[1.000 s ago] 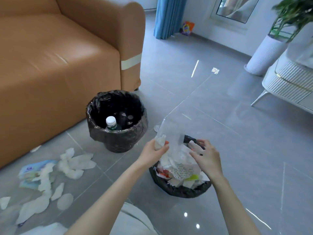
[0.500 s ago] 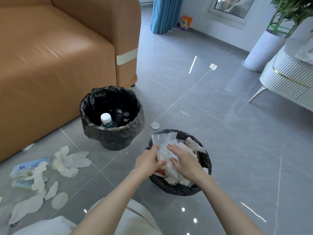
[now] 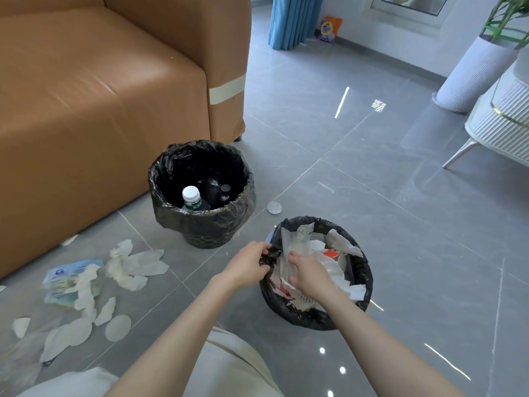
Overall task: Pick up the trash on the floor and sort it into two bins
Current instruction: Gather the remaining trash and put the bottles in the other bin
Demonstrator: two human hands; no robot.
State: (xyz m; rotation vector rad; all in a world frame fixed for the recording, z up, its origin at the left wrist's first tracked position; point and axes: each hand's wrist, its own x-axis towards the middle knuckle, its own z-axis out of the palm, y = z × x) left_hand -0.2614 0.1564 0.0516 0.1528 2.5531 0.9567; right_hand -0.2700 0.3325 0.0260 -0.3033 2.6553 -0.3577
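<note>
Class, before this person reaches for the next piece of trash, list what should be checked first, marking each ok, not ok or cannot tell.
1. Right hand free of clear wrapper: cannot tell; it rests on it in the near bin.
2. Left hand free: not ok; it grips that bin's liner.
3. Room in near bin: not ok; paper reaches the rim.
4. Room in far bin: ok; bottle sits low.
5. Floor cleared: not ok; tissues and foil disc lie there.

The far bin [image 3: 200,224] stands before the sofa [image 3: 100,110]; the near bin [image 3: 300,318] lies to its right. Paper scraps [image 3: 134,265] lie on the floor [image 3: 400,224], left.
</note>
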